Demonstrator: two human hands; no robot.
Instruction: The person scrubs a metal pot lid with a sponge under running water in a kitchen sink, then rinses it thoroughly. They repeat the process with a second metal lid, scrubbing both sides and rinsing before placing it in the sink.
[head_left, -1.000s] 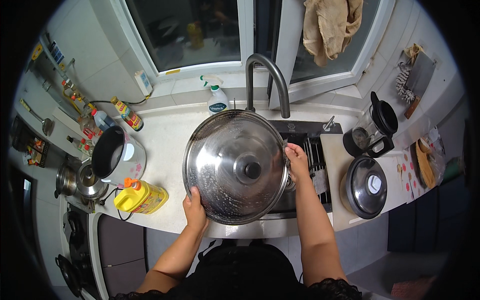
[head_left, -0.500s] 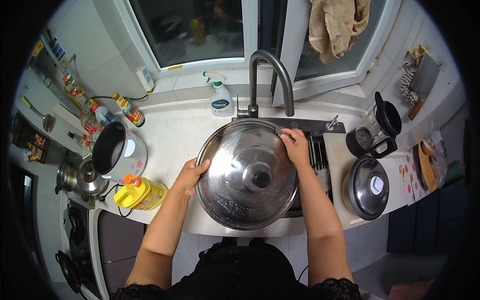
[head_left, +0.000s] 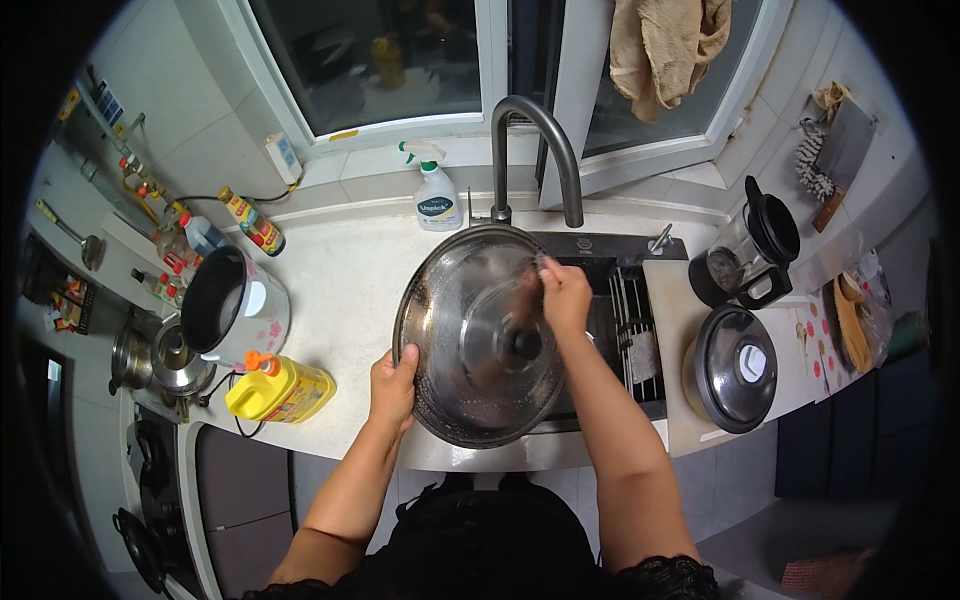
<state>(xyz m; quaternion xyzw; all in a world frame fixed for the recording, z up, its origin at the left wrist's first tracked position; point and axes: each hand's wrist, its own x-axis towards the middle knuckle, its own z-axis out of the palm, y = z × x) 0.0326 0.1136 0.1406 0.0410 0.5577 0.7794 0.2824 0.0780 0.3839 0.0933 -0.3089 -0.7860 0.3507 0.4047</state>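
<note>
A large round metal pot lid [head_left: 455,345] with a black knob is tilted over the front of the counter and the sink. Wet streaks and small suds show on its upper face. My left hand [head_left: 394,388] is closed on the lid's left rim, thumb on top and the other fingers partly hidden beneath. At the upper right of the lid, my right hand [head_left: 567,298] pinches a small grey scouring pad [head_left: 541,262] against the metal. Most of that pad is hidden by my fingers.
Behind the lid rises a grey faucet [head_left: 540,110], with a black sink [head_left: 600,270] and rack under it. A spray bottle [head_left: 437,200] stands left of the faucet. At left are a yellow jug [head_left: 285,392] and a pot [head_left: 240,305]; at right, a lidded pot [head_left: 735,370] and blender jug [head_left: 745,250].
The lid has tilted, its right edge swinging leftward so more of the sink shows. My right hand has moved left with the scouring pad; my left hand keeps its grip on the rim.
</note>
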